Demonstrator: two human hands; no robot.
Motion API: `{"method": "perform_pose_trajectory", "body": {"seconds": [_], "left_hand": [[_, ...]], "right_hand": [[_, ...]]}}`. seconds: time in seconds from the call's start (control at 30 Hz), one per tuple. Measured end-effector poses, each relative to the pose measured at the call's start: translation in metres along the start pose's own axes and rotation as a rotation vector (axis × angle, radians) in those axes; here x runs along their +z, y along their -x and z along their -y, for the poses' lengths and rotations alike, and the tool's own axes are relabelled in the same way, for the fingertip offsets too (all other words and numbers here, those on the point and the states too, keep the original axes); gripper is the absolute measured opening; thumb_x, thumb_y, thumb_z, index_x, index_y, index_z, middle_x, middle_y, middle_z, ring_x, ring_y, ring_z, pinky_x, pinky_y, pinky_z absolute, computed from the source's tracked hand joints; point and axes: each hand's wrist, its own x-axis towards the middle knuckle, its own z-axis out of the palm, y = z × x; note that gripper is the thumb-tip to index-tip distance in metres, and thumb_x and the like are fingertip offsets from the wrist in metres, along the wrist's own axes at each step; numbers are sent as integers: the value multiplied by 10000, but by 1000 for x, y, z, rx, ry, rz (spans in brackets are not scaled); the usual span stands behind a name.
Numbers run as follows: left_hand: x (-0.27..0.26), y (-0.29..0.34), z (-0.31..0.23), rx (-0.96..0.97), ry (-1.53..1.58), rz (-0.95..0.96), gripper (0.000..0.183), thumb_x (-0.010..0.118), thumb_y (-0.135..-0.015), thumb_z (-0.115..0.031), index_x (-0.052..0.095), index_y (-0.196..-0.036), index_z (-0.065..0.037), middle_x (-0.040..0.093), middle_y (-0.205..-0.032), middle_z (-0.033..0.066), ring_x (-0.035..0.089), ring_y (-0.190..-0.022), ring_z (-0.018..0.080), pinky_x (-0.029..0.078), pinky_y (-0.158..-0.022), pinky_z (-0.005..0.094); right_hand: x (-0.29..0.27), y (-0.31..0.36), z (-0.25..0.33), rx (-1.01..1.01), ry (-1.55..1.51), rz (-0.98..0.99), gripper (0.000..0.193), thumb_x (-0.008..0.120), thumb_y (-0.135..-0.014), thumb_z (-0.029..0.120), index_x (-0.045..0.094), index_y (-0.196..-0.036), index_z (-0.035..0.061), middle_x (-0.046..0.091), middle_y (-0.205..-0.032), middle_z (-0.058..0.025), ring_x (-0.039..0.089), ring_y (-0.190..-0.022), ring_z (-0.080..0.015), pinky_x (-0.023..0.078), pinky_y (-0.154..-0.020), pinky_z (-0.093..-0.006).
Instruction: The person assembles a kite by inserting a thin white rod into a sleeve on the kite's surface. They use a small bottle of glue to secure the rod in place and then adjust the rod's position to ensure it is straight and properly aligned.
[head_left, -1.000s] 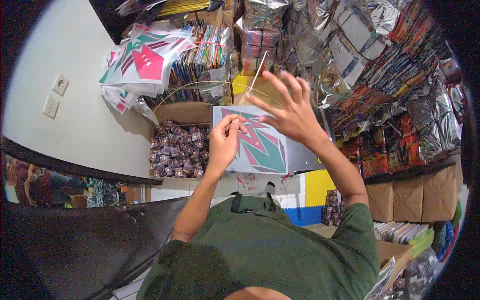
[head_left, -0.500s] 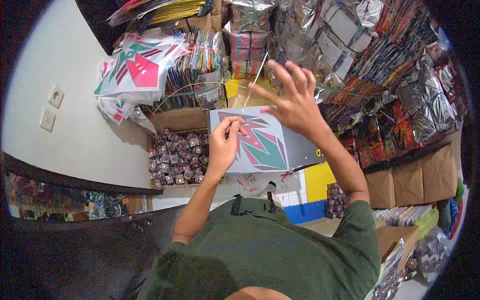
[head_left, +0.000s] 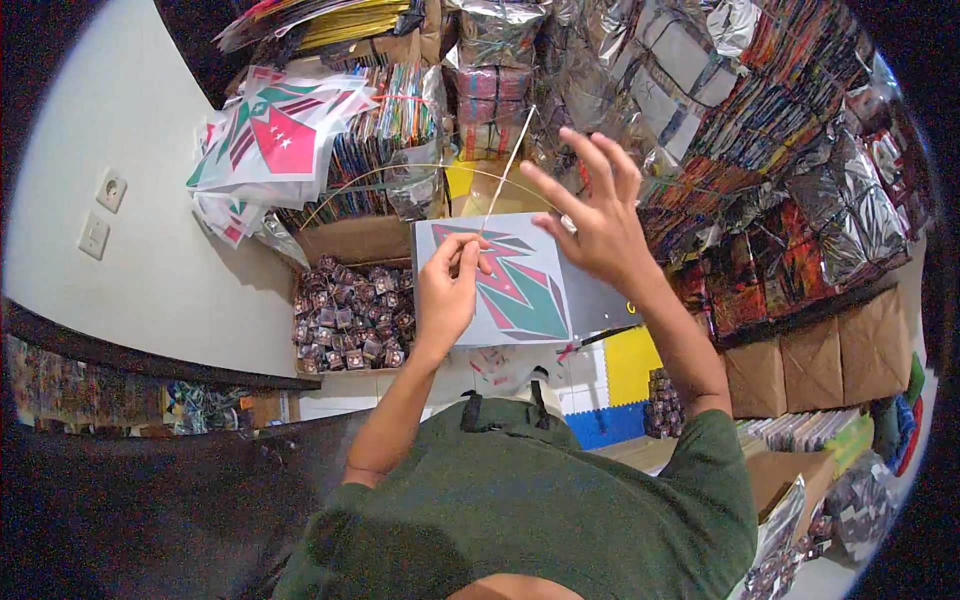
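My left hand [head_left: 452, 290] is closed in a pinch on the lower end of a thin pale strip [head_left: 511, 168], which slants up and away to the right. Beyond it my right hand [head_left: 603, 222] hovers with its fingers spread. A thin yellowish strand [head_left: 400, 166] arches from the left over the cartons toward my right thumb; whether the thumb touches it cannot be made out. Beneath both hands lies a pale sheet [head_left: 545, 300] printed with pink and green angular shapes, on a dark flat board [head_left: 597, 300].
A carton [head_left: 355, 240] of small clear-wrapped pieces stands to the left. Behind it hang similar printed sheets [head_left: 285, 140]. Bundled packets [head_left: 770, 130] pile up at the far right above brown paper parcels [head_left: 815, 350]. A white wall [head_left: 140, 130] bounds the left.
My right hand has shifted slightly to the right and down. The yellowish strand's right end now reaches farther right, near the thumb. My left hand keeps its pinch on the pale strip.
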Motion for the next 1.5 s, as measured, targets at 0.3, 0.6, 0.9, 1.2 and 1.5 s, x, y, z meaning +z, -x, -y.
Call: {"method": "perform_pose_trajectory", "body": {"seconds": [0.3, 0.6, 0.9, 1.2, 1.5], "left_hand": [[39, -12, 0, -15, -5, 12, 187, 521, -1048, -136, 670, -1079, -26, 638, -795, -30, 401, -593, -10, 321, -527, 189], [113, -36, -7, -48, 2, -9, 219, 509, -1048, -121, 671, -1079, 24, 671, -808, 37, 611, -775, 68, 481, -706, 234], [178, -53, -6, -79, -28, -25, 223, 514, -1047, -130, 678, -1095, 14, 677, -802, 30, 578, -740, 56, 457, -683, 229], [223, -48, 6, -113, -52, -116, 217, 512, -1039, -121, 680, -1101, 1, 673, -809, 10, 553, -730, 38, 439, -663, 219], [247, -50, 6, -121, -106, -110, 221, 498, -1043, -116, 678, -1104, -2, 679, -830, 20, 570, -753, 49, 450, -690, 228]], "right_hand": [[14, 26, -18, 21, -72, 52, 582, 765, -812, 430, 631, -1369, 327, 337, -1592, -110, 289, -1402, -394, 266, -1127, -544], [4, 57, -78, -72, -94, 79, 516, 717, -832, 490, 643, -1331, 385, 361, -1583, -89, 305, -1402, -378, 243, -1125, -559], [8, 72, -157, -90, -96, 40, 534, 759, -802, 411, 651, -1324, 380, 366, -1573, -84, 307, -1392, -369, 250, -1109, -570], [5, 91, -178, 438, -941, 107, 377, 709, -928, 184, 678, -1292, 88, 588, -900, -86, 570, -763, -187, 471, -687, -310], [22, 102, -182, 623, -1157, 187, 380, 647, -982, 176, 635, -1337, 40, 535, -866, -6, 469, -689, -56, 392, -593, -246]]}}
